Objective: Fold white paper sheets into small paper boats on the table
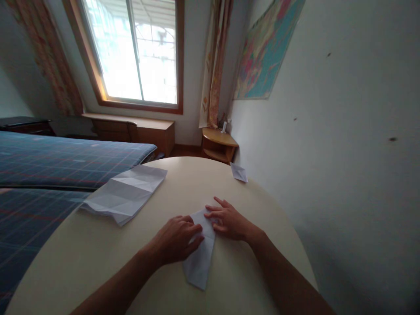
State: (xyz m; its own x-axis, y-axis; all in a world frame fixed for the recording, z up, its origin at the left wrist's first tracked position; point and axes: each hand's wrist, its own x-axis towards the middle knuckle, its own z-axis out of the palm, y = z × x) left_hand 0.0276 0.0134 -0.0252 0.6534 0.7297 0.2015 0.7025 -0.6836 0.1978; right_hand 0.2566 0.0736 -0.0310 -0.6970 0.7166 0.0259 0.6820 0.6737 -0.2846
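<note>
A narrow folded sheet of white paper (201, 261) lies on the round cream table (177, 175), running lengthwise toward me. My left hand (179, 238) rests on its left side, fingers curled and thumb close to the fingertips, gripping or pressing the paper. Across the upper right edge of the same paper lies my right hand (229, 218), its fingers stretched out and spread, the tips touching the sheet. Part of the paper's upper half is hidden beneath both hands.
Creased white sheets (131, 192) lie at the table's left edge. A small folded paper piece (239, 172) sits near the far right edge. A bed with a blue plaid mattress (65, 162) adjoins the left side; a white wall (328, 175) stands close on the right.
</note>
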